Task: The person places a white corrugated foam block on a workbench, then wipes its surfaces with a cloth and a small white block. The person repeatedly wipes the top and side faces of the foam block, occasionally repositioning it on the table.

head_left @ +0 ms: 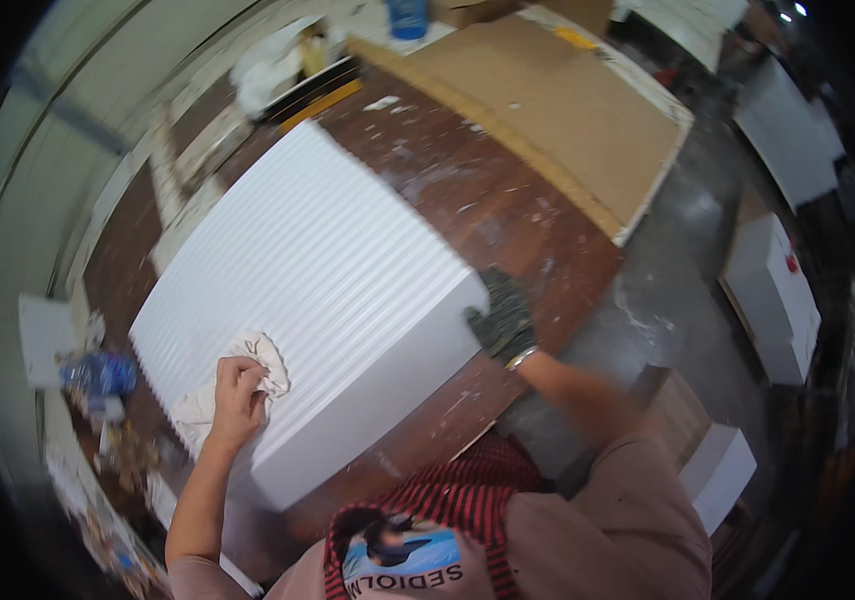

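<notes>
A large white box-shaped panel piece with a ribbed top lies on a dark reddish-brown worktable. My bare left hand is closed on a crumpled off-white cloth, which rests on the ribbed top near its lower left edge. My right hand wears a dark green-grey glove and lies against the right corner of the white piece. Its thumb reaches over the near side, while the other fingers extend along the far side, apart from each other only in part.
Brown board covers the table's far right. At the back are a blue container and a tray with a white bag. Plastic bottles stand at the left. White boxes sit on the floor at right, another nearer me.
</notes>
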The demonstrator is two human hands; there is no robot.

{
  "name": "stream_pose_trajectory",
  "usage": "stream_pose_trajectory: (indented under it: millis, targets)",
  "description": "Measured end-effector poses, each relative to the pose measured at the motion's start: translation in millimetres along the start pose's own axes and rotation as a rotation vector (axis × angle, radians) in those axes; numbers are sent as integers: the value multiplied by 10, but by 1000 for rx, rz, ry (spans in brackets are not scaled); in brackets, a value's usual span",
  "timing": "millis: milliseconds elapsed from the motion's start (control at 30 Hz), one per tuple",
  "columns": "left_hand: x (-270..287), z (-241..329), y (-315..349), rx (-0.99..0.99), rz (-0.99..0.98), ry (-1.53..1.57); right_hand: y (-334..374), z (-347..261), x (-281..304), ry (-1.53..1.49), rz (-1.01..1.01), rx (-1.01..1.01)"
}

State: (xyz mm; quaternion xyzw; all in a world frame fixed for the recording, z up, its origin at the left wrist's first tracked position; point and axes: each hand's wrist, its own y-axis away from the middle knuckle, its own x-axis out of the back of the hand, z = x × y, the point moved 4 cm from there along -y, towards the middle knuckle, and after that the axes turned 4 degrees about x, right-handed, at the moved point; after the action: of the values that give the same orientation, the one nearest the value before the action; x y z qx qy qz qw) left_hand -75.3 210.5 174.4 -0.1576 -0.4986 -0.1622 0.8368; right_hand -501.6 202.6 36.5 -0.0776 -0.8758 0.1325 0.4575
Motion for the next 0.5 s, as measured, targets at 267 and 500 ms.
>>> stream_pose_trajectory:
  millis: [267,500]
  targets:
    - [-1067,1409,-2475,-349,36,142,-98,-81,122,-116,-104,-17]
    - [-473,1296,-2548,-242,111,264,-95,-61,105,-86,-127,-34]
